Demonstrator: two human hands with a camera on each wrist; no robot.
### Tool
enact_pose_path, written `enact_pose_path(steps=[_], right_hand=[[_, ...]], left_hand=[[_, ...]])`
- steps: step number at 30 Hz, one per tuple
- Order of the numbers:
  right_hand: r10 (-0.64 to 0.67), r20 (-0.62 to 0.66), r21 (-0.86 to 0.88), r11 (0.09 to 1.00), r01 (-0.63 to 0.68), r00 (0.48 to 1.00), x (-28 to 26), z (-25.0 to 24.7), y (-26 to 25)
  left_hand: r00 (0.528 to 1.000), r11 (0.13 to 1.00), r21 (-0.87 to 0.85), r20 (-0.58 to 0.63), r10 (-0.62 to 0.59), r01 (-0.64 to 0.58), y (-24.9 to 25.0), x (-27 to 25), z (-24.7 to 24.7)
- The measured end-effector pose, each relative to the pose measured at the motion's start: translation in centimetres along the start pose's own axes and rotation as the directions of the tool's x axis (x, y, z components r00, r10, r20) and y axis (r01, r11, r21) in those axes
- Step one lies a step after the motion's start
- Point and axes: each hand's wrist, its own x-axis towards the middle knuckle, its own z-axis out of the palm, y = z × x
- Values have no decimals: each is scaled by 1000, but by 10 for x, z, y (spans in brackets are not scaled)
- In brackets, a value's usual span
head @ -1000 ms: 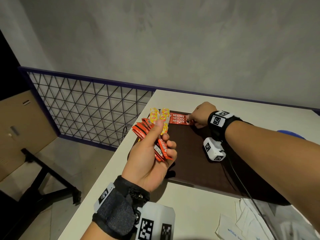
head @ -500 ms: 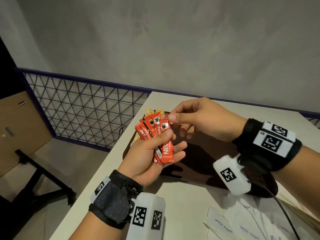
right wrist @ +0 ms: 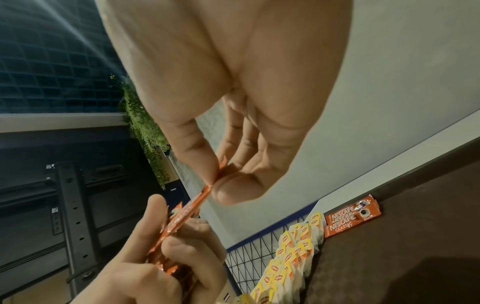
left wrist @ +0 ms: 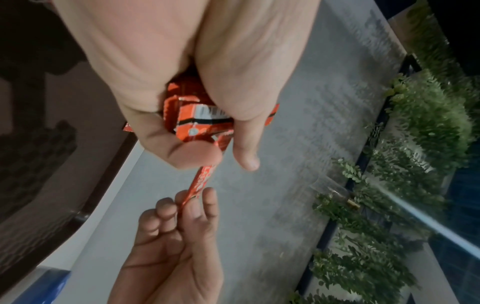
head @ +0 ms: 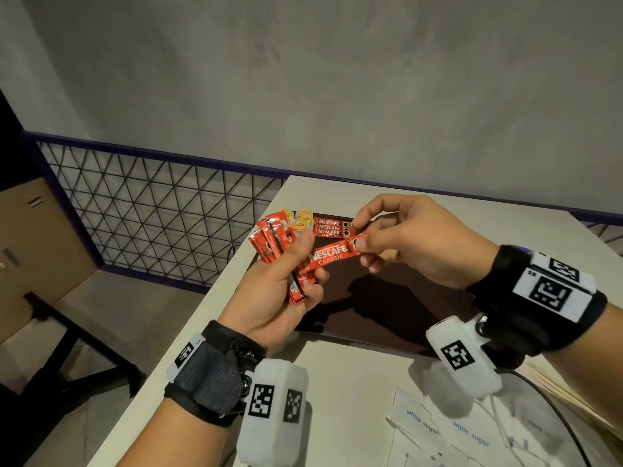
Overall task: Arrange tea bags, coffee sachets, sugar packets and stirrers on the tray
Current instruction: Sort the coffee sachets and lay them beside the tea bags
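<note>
L hand [head: 279,291]: fist wrapped round a bunch of red coffee sachets [head: 274,239], thumb pressed on top; held above the tray's near-left part, prob. as a feed stock for one-at-a-time placing.
Single sachet [head: 332,256]: one end still in the bunch, other end nipped by the R hand; spans the gap betw. both hands.
R hand [head: 421,241]: thumb + forefinger pinch the sachet's tip, other fingers loosely curled, touching nothing.
Tray [head: 397,311]: dark, on white table [head: 347,392].
Tea bags [right wrist: 291,253]: yellow-tagged, lined along tray's left edge.
Placed sachets [head: 332,227]: overlapping at far edge, just beside tea bags; next one likely joins them.
Sugar packets [head: 448,433]: off tray, near R, not yet placed.
</note>
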Motion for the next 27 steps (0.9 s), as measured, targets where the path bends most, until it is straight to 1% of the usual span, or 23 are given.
enact_pose_path(steps=[4, 8, 10, 12, 14, 17, 19, 21, 23, 25, 27], right_hand=[[3, -7, -63, 998, -3, 1000, -3, -5, 3], [29, 49, -10, 1000, -28, 998, -2, -7, 7], [37, 66, -4, 999, -37, 997, 1, -7, 10], [48, 54, -23, 999, -47, 997, 8, -10, 12], [45, 6, -59, 997, -44, 999, 19, -14, 14], [52, -112, -110, 992, -64, 992, 46, -28, 20], [93, -174, -94, 989, -110, 980, 66, -36, 29], [140, -210, -62, 986, -156, 968, 84, -37, 42], [177, -224, -99, 974, -203, 958, 101, -34, 56], [217, -206, -138, 959, -248, 954, 115, -30, 68], [267, -191, -129, 947, -294, 944, 128, -27, 77]], left_hand=[[999, 999, -30, -28, 37, -38, 3, 2, -3], [987, 992, -39, -108, 117, -122, 2, 4, -5], [981, 989, -51, -141, 134, -142, 3, 5, -6], [977, 986, -78, -168, 133, -147, 2, 5, -5], [976, 985, -108, -189, 109, -131, 1, 7, -6], [981, 992, -105, -189, 44, -65, 1, 9, -7], [985, 996, -86, -171, 11, -26, 3, 8, -7], [990, 998, -66, -139, -4, -5, 4, 5, -5], [993, 998, -54, -116, -20, 14, 4, 3, -2], [994, 999, -49, -108, -24, 18, 3, 3, -2], [993, 999, -44, -113, -25, 20, 2, 5, -4]])
